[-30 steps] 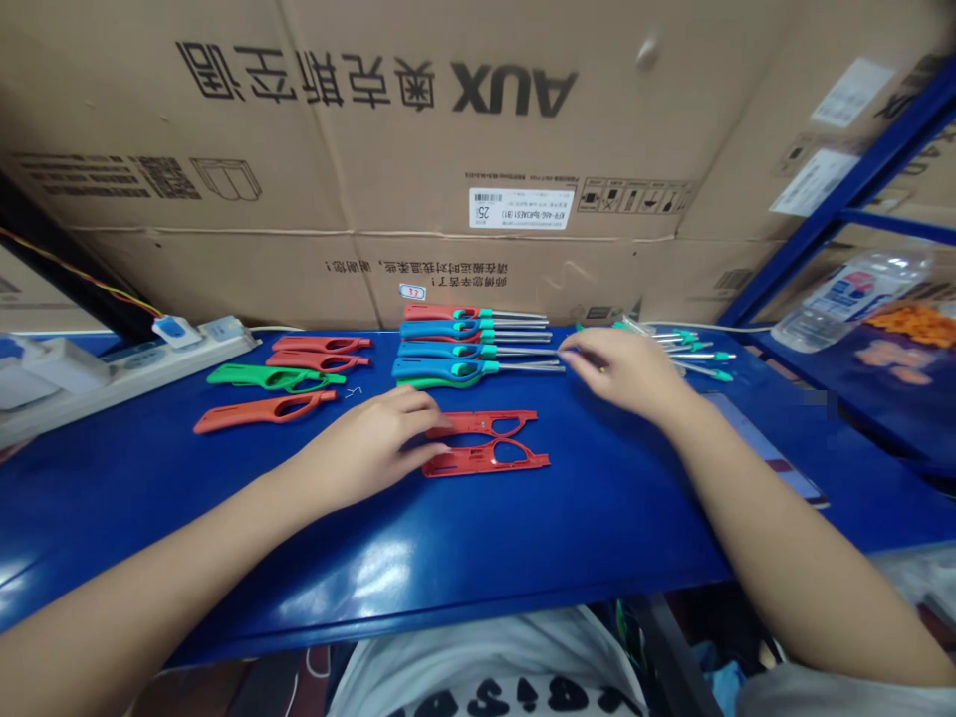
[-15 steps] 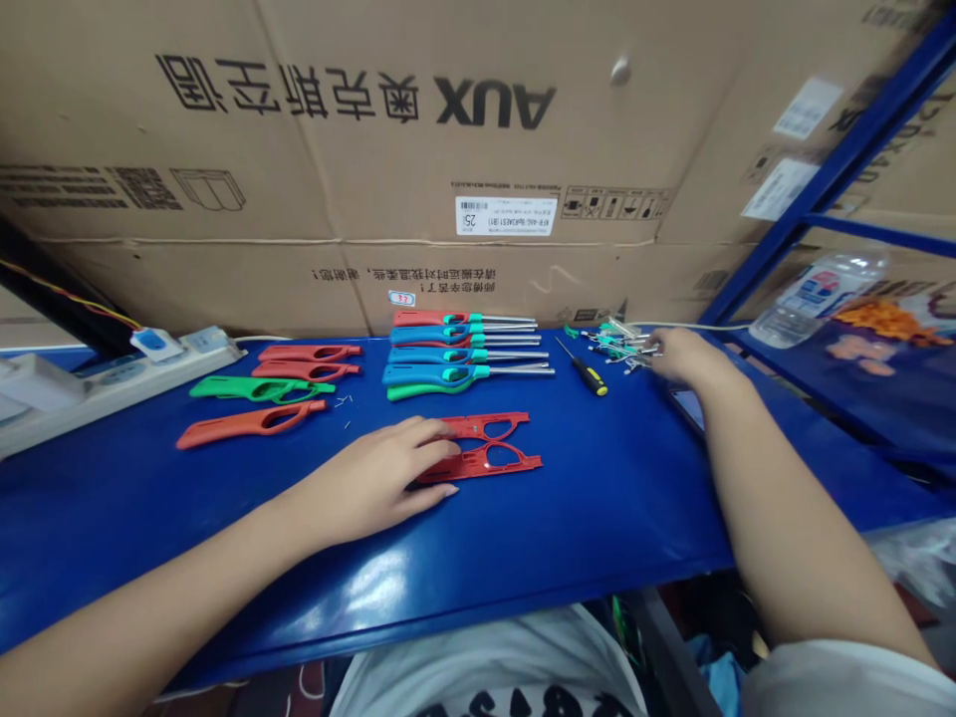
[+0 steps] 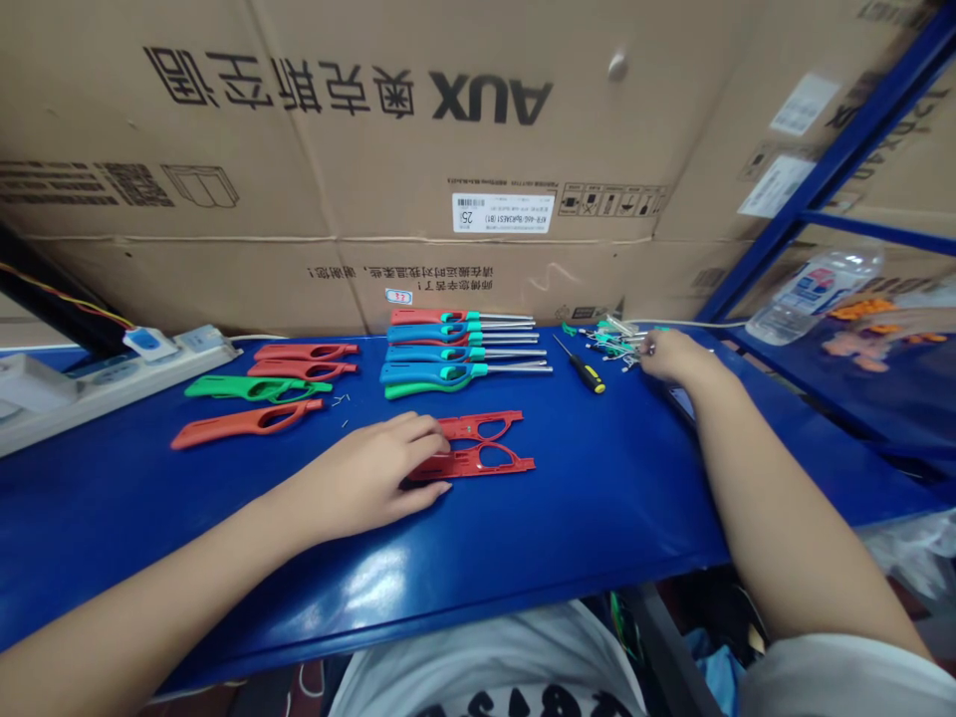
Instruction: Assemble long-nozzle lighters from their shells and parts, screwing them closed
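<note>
Two red lighter casing halves (image 3: 497, 460) lie side by side, inner faces up, in the middle of the table. My left hand (image 3: 380, 473) is curled over their left ends, thumb along the near edge. At the back right, my right hand (image 3: 668, 357) is at a pile of small lighter parts (image 3: 616, 341), metal, white and teal. Its fingers are bent together at the pile's right side; what they pinch is hidden. A black and yellow screwdriver (image 3: 590, 375) lies just left of that hand. Several assembled lighters (image 3: 433, 373) with metal tubes lie in a stack behind the casing halves.
Red, green and orange casings (image 3: 250, 423) lie at the left, with tiny pins (image 3: 340, 400) beside them. A power strip (image 3: 112, 383) runs along the left edge. Cardboard (image 3: 336, 199) stands behind the table. A plastic bottle (image 3: 814, 294) is on the right shelf, behind a blue frame (image 3: 829, 149).
My right hand has shifted slightly left, further into the pile of parts. My left hand stays on the red casing halves. The whole view has moved a little.
</note>
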### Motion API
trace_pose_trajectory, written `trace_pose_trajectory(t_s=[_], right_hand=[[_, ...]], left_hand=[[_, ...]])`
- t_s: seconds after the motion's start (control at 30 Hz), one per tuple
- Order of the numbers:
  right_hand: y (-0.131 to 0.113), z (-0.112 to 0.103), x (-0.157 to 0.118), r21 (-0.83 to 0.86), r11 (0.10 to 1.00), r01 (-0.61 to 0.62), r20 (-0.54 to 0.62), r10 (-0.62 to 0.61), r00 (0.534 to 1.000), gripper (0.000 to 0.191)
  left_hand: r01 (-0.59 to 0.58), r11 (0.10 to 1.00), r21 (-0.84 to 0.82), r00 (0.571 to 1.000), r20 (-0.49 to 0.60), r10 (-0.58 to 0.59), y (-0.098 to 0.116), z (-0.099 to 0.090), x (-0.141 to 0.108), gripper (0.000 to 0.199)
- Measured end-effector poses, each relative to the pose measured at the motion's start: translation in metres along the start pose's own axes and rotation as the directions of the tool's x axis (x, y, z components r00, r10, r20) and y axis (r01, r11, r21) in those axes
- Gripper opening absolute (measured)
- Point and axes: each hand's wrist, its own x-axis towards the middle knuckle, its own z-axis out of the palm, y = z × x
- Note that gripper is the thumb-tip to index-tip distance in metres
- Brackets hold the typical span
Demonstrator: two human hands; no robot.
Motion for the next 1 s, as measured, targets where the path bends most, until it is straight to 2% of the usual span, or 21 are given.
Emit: trace_pose_trajectory(t_s=[0.27, 0.47, 0.63, 0.73, 0.77, 0.83, 0.93, 1.0], right_hand=[[-0.006, -0.001, -0.003, -0.015, 1.000, -0.024, -0.029, 0.024, 0.999, 0.037], [-0.015, -0.012, -0.019, 0.035, 0.999, -0.010, -0.163, 0.016, 0.987, 0.025], [-0.032, -0.021, -0.040, 0.072, 0.993, 0.092, -0.316, -0.065, 0.946, 0.025], [-0.046, -0.022, -0.055, 0.092, 0.971, 0.221, -0.394, -0.168, 0.904, 0.024], [-0.052, -0.021, -0.060, 0.104, 0.949, 0.299, -0.440, -0.225, 0.869, 0.023], [-0.064, -0.016, -0.072, 0.106, 0.869, 0.484, -0.527, -0.364, 0.768, 0.022], [-0.084, -0.002, -0.090, 0.071, 0.648, 0.758, -0.563, -0.602, 0.567, 0.018], [-0.096, 0.009, -0.101, 0.085, 0.474, 0.876, -0.541, -0.716, 0.440, 0.014]], left_hand=[[0.015, 1.000, 0.013, 1.000, -0.003, -0.015, -0.001, 0.003, 0.001, 0.024], [0.069, 0.997, 0.034, 0.997, 0.026, -0.070, -0.005, -0.003, -0.004, 0.022], [0.095, 0.995, 0.032, 0.995, 0.028, -0.096, -0.009, -0.011, -0.007, 0.021], [0.094, 0.995, 0.029, 0.995, 0.028, -0.095, -0.009, -0.014, -0.007, 0.021], [0.091, 0.995, 0.029, 0.995, 0.031, -0.092, -0.009, -0.015, -0.007, 0.021], [0.084, 0.996, 0.031, 0.996, 0.032, -0.085, -0.009, -0.016, -0.008, 0.021], [0.070, 0.997, 0.036, 0.997, 0.010, -0.071, -0.010, -0.015, -0.009, 0.022], [0.060, 0.998, 0.033, 0.998, 0.000, -0.060, -0.011, -0.014, -0.008, 0.024]])
